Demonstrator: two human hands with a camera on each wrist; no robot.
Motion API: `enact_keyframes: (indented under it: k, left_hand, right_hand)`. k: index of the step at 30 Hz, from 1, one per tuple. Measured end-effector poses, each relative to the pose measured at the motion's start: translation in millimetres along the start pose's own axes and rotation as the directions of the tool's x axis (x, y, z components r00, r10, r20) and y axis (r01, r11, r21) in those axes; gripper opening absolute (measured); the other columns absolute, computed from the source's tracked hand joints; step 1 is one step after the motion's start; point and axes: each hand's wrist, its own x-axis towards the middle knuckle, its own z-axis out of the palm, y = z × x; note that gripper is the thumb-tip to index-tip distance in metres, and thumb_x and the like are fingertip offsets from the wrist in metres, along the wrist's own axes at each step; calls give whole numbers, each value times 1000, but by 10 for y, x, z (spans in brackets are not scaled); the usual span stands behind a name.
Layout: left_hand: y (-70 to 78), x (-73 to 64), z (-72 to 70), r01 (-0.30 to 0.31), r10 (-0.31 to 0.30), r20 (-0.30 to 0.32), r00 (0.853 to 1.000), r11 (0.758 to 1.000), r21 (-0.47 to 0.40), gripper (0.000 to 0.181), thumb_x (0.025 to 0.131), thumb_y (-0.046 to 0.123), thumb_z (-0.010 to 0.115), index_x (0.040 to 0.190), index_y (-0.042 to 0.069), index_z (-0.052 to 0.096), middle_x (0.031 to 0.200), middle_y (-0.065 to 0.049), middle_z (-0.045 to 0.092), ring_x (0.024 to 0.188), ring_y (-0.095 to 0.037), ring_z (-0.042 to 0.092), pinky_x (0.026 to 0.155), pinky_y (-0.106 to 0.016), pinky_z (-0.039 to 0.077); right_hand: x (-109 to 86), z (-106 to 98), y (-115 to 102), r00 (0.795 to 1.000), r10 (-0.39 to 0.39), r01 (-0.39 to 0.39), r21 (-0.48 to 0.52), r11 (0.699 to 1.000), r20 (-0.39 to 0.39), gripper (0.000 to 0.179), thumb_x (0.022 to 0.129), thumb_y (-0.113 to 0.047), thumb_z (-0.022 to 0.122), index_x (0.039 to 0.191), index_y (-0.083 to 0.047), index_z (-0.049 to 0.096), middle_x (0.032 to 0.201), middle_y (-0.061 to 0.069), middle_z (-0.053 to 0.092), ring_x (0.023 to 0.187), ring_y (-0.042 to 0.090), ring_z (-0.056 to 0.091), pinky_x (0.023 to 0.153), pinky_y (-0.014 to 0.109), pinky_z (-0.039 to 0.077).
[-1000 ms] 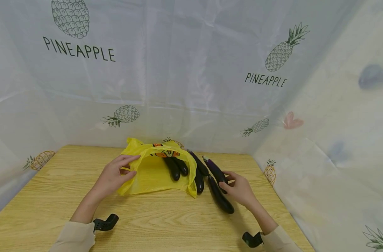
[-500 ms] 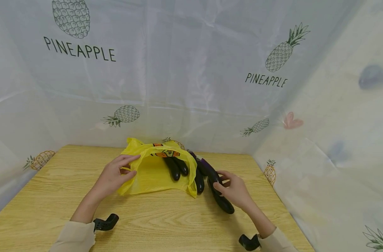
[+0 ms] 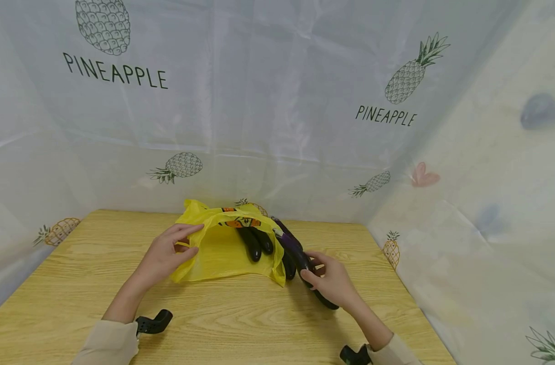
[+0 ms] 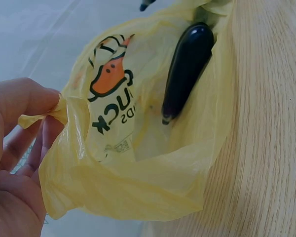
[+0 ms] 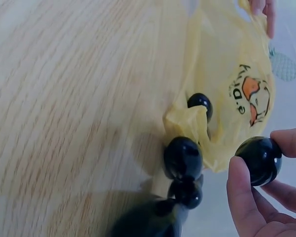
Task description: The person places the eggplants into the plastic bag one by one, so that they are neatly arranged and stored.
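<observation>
My left hand (image 3: 167, 256) pinches the left side of the mouth of a yellow plastic bag (image 3: 222, 258), holding it open toward me. Inside lie two dark eggplants (image 3: 251, 246); the left wrist view shows one eggplant (image 4: 187, 69) there beside a printed duck. With thumb and fingers, my right hand (image 3: 334, 279) grips another eggplant (image 3: 293, 251) near its rounded end. Its stem end points at the bag's right edge. In the right wrist view, that held eggplant (image 5: 260, 162) appears end-on.
More eggplants (image 3: 327, 300) lie on the wooden table (image 3: 222, 324) to the bag's right, partly hidden beneath the held one. One eggplant (image 3: 288, 264) sits right against the bag's outer side. Behind the table hangs a pineapple-print sheet (image 3: 259, 101).
My right hand has carried its eggplant left, over the ones on the table and toward the bag's right edge. The left hand and the bag have stayed in place.
</observation>
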Motion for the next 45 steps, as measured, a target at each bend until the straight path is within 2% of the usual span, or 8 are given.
enact_keyframes:
  k: [3,9,15,18,25,32,41,45]
  left_hand:
    - [-4,-2,0,-1,1,-1,1000,1000,-2,56,98,3,76,151,9,61,140,-11,62,102,-23,69,85,-24,61]
    - [-6,-3,-5,2,-2,-1,1000,1000,-7,56,98,4,77,151,10,61,141,-10,62,102,-22,69,86,-24,61]
    - [-7,3,1,0,0,-2,1000,1000,-2,56,98,3,76,151,10,61,141,-11,62,103,-23,69,86,-24,61]
    - [-10,12,8,5,-5,2,1000,1000,7,56,98,3,75,152,10,60,142,-10,61,103,-22,69,86,-24,61]
    - [-6,12,12,4,-4,-5,1000,1000,12,57,98,3,76,152,10,60,141,-10,61,102,-22,69,86,-24,61]
    - [11,3,2,0,0,-8,1000,1000,1,56,97,3,76,151,9,61,140,-10,62,101,-22,69,85,-25,61]
    - [29,3,-12,9,-9,3,1000,1000,4,56,98,4,76,152,10,60,142,-10,61,103,-22,68,86,-26,61]
    - [33,-1,-15,12,-12,1,1000,1000,4,56,98,4,76,152,10,60,142,-11,61,103,-22,67,86,-25,61]
  right_hand:
    - [1,28,-5,1000,-13,13,2,1000,11,53,98,-22,80,146,-8,63,117,16,70,77,14,72,61,32,64]
    - [26,104,-26,998,-44,45,-5,999,39,53,99,-22,79,146,-6,62,114,14,70,78,12,72,63,40,65]
    - [49,195,-73,997,-58,59,-26,998,42,53,99,-26,78,145,-6,63,113,12,71,80,19,72,59,27,61]
    - [64,251,-94,997,-61,62,-23,998,46,52,99,-26,78,145,-6,64,112,13,72,80,21,71,59,26,61]
    - [121,382,-142,997,-66,67,-28,997,44,51,98,-26,79,143,-6,65,114,16,71,80,17,72,58,26,61]
    - [188,499,-208,994,-92,91,18,996,66,52,99,-23,77,144,-1,62,115,18,71,84,26,74,59,30,63]
    - [290,630,-217,993,-107,108,-13,994,46,51,100,-26,76,144,-4,64,111,14,72,80,19,75,61,26,61]
    - [342,685,-260,995,-94,95,-13,995,40,51,99,-26,76,144,-4,64,115,16,72,78,16,75,63,35,64]
